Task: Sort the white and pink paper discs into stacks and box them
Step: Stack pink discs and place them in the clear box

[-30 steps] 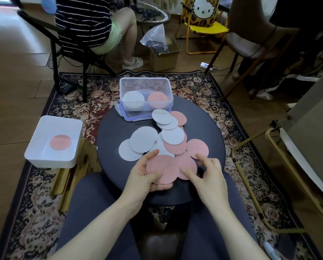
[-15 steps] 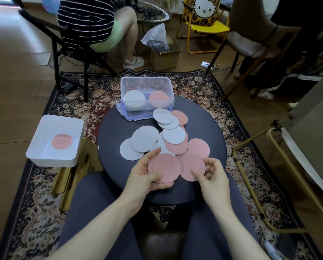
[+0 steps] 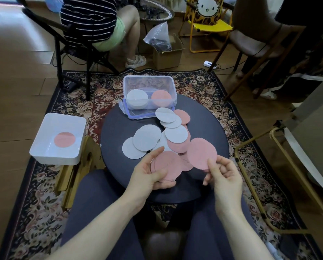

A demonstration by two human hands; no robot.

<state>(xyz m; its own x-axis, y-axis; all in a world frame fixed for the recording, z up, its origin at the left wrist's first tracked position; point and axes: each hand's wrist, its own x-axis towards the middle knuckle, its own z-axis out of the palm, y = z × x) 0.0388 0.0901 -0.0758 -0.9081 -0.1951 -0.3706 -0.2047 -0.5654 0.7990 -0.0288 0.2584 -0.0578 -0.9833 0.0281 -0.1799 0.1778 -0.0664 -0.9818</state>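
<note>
My left hand (image 3: 147, 175) holds a small stack of pink discs (image 3: 167, 165) just above the near edge of the round dark table (image 3: 209, 121). My right hand (image 3: 223, 174) pinches a single pink disc (image 3: 201, 152) lifted beside that stack. Several loose white discs (image 3: 146, 136) and pink discs (image 3: 183, 116) lie overlapping in the table's middle. At the table's far edge stands a clear plastic box (image 3: 149, 79) holding a white stack (image 3: 137, 98) on the left and a pink stack (image 3: 161, 98) on the right.
A white tray (image 3: 44, 149) with one pink disc (image 3: 64, 139) sits on a wooden stool to the left. A person sits on a black chair beyond the rug. A cardboard box, a yellow chair and a brown chair stand farther back. A gold-framed chair is at right.
My right hand has lifted one pink disc off the table and raised it to the right. My left hand has picked its pink stack up slightly from the table.
</note>
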